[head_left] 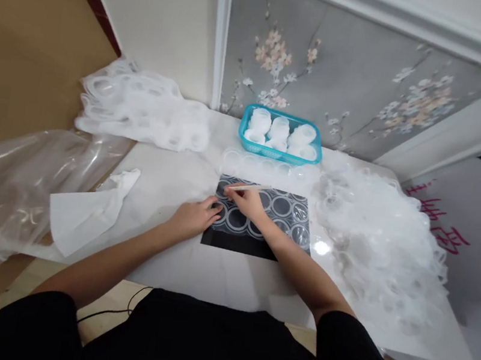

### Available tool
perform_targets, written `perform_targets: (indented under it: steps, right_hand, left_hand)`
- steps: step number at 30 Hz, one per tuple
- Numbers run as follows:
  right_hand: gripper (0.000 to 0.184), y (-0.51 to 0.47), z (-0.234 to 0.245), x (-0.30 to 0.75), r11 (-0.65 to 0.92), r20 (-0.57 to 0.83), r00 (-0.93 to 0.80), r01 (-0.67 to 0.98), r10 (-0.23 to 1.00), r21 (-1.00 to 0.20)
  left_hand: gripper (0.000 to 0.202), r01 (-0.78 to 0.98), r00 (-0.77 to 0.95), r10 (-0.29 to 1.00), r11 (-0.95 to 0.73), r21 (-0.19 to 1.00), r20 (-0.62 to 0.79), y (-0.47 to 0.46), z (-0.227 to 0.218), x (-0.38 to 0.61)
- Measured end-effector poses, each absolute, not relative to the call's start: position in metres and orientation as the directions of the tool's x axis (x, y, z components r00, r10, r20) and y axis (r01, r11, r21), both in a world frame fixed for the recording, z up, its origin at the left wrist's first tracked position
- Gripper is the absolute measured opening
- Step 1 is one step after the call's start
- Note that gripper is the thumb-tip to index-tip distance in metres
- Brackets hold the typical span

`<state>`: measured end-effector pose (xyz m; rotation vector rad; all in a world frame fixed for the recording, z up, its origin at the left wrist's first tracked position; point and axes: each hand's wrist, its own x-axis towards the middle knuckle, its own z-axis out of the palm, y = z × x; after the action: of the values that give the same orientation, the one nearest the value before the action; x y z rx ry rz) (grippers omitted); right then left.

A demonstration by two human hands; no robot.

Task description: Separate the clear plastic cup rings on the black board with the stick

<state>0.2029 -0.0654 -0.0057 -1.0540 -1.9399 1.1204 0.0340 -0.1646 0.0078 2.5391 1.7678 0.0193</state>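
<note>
While the right hand (249,201) pinched a thin white stick (246,187) between thumb and fingertips, its tip rested on the black mat (240,242) printed with pale rings, near the mat's far left corner. Just beside it the left hand (192,218) lay flat, fingers loosely together and pressing on the mat's left edge. Clear round plastic pieces (300,233) sat on the rings at the mat's right side, and a row of similar clear pieces (265,164) stood just beyond the mat. Farther back, against the flowered wall panel, a turquoise basket (278,152) held stacks of white rounded pieces (279,130). Heaps of translucent plastic rings (377,238) lay to the right and another heap (142,109) at the far left, with a crumpled white paper (85,210) and a clear plastic bag (6,185) nearer. Red characters (438,226) showed on the white board at the right, too skewed to read.
</note>
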Motion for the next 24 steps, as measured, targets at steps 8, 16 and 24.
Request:
perform_targets:
  steps: [8,16,24]
  right_hand:
    - [0.031,-0.069,-0.010,0.203,0.344,0.135,-0.471,0.391,0.871,-0.854]
    - [0.023,-0.081,-0.012,0.205,0.673,0.326,-0.631,0.445,0.704,-0.591]
    - [0.034,-0.027,0.028,0.228,0.451,0.570,-0.054,0.674,0.820,-0.585]
  left_hand:
    - [0.044,0.910,0.412,0.910,-0.408,0.080,-0.053,-0.167,0.009,0.026]
    - [0.046,0.902,0.402,0.906,-0.368,0.224,-0.130,-0.164,0.009,0.021]
    - [0.037,0.889,0.405,0.899,-0.344,0.303,-0.167,-0.160,0.022,0.016]
